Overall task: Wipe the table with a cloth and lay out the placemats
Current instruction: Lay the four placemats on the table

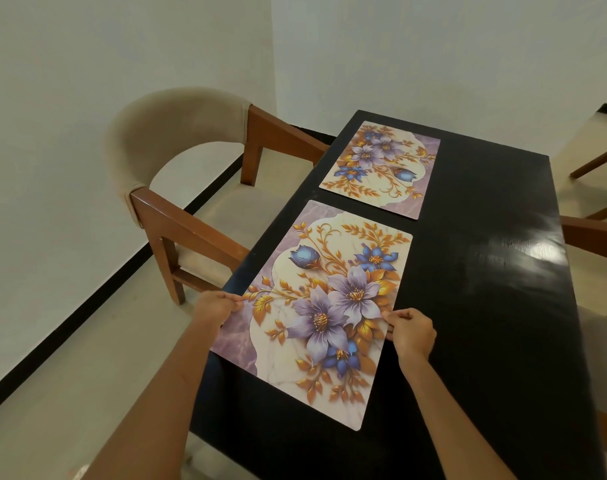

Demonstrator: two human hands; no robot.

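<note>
A floral placemat (316, 306) with purple and blue flowers lies on the left half of the black table (485, 271), near me. My left hand (217, 306) pinches its left long edge, which juts a little past the table's side. My right hand (411, 332) pinches its right long edge. A second placemat (381, 169) of the same pattern lies flat further away on the same side of the table. No cloth is in view.
A beige upholstered chair (177, 157) with wooden arms stands at the table's left side, close to the near placemat. Parts of other wooden chairs (593, 233) show along the right side. White walls close in behind.
</note>
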